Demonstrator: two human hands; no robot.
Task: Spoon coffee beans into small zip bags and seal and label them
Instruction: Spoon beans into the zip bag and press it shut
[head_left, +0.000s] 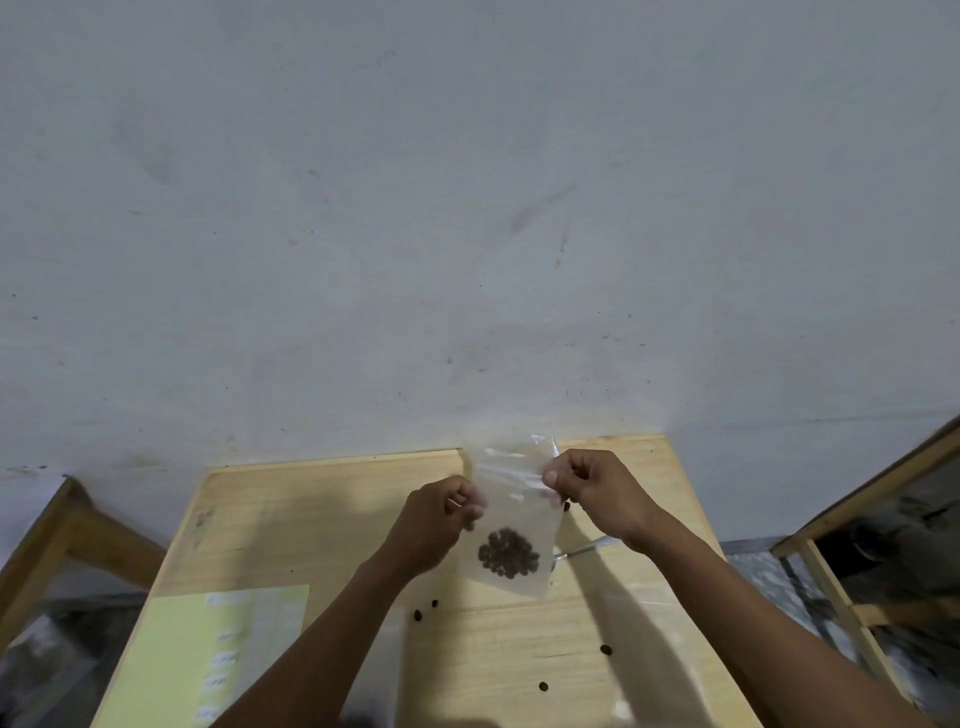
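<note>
Nearest you, four loose dark coffee beans (543, 686) dot the pale wooden table (322, 525) below your hands; a yellow label sheet (208, 654) lies lower left. Your left hand (441, 512) and right hand (587, 486) pinch the one clear zip bag (511, 519), lifted between them, beans pooled low. An uneven pull could spring the seal and spill more. One metal spoon (587, 548) lies under your right wrist.

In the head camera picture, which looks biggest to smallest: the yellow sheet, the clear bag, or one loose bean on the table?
1. Yellow sheet, though nearer the camera and cut off by the frame.
2. Clear bag.
3. Loose bean.
</note>
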